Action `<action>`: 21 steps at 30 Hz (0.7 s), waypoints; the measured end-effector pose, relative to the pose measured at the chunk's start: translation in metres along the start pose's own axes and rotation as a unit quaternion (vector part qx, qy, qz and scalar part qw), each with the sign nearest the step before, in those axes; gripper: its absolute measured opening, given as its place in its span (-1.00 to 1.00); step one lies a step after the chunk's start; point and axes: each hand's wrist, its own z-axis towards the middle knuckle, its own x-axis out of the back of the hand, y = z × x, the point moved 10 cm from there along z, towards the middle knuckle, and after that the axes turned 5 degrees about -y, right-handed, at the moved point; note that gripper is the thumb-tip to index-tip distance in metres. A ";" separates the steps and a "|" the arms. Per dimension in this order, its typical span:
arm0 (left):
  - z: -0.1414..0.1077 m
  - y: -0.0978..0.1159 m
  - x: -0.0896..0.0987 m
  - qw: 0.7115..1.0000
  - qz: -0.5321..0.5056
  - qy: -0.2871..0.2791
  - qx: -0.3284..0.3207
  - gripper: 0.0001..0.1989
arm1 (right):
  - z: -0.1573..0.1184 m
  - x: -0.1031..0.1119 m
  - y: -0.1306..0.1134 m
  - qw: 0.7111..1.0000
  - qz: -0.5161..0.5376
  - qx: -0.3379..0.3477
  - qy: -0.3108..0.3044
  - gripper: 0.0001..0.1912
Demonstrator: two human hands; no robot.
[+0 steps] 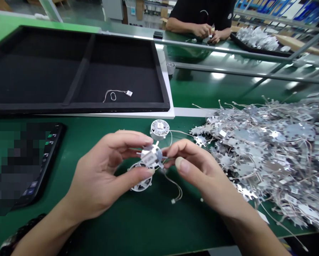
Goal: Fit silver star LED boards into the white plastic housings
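Note:
My left hand (103, 174) holds a shiny star-shaped metal plate (151, 155) with a pale label between thumb and fingers. Thin wires run from its right side and end in a small connector (173, 201) over the green table. My right hand (199, 170) is at the plate's right edge, its thumb and fingertips closed around the wires. Partly hidden under the plate and my left thumb lies a round white fan-like part (142, 182). Another round white part (160, 129), with a label on top, stands just behind my fingers.
Metal plates with wires form a large pile (277, 153) on the right. A black divided tray (124, 67) at the back left holds a small wired piece (129, 93). A phone (39, 167) lies at left. Beyond the rails (229, 71), another person's hands (209, 33) work.

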 end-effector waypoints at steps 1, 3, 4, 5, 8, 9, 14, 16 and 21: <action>-0.002 0.002 -0.003 1.000 0.010 -0.010 -0.013 -0.54 | 0.001 -0.002 0.001 1.000 0.008 -0.002 -0.002 -0.74; -0.004 0.001 -0.009 0.999 0.030 -0.030 -0.025 -0.54 | 0.003 -0.009 0.004 0.999 0.040 -0.008 -0.030 -0.70; -0.005 0.000 -0.011 0.998 0.043 -0.037 -0.030 -0.54 | 0.003 -0.012 0.007 0.997 0.060 -0.017 -0.045 -0.70; -0.005 0.000 -0.013 0.996 0.059 -0.043 -0.040 -0.54 | 0.003 -0.014 0.010 0.995 0.077 -0.029 -0.056 -0.70; -0.006 0.004 -0.017 0.988 0.105 -0.059 -0.093 -0.51 | 0.004 -0.011 0.018 0.992 0.102 -0.059 -0.042 -0.72; -0.006 0.005 -0.018 0.986 0.116 -0.063 -0.103 -0.51 | 0.005 -0.008 0.018 0.992 0.107 -0.061 -0.029 -0.72; -0.002 -0.002 -0.010 0.984 0.164 -0.042 -0.049 -0.75 | 0.007 -0.003 0.012 0.991 0.130 -0.034 0.008 -0.80; 0.000 -0.002 -0.008 0.984 0.171 -0.040 -0.024 -0.87 | 0.007 -0.003 0.010 0.992 0.119 -0.026 0.012 -0.81; 0.005 -0.015 -0.008 0.992 0.098 -0.042 0.069 -0.91 | 0.007 -0.006 0.005 0.993 0.119 -0.012 0.004 -0.81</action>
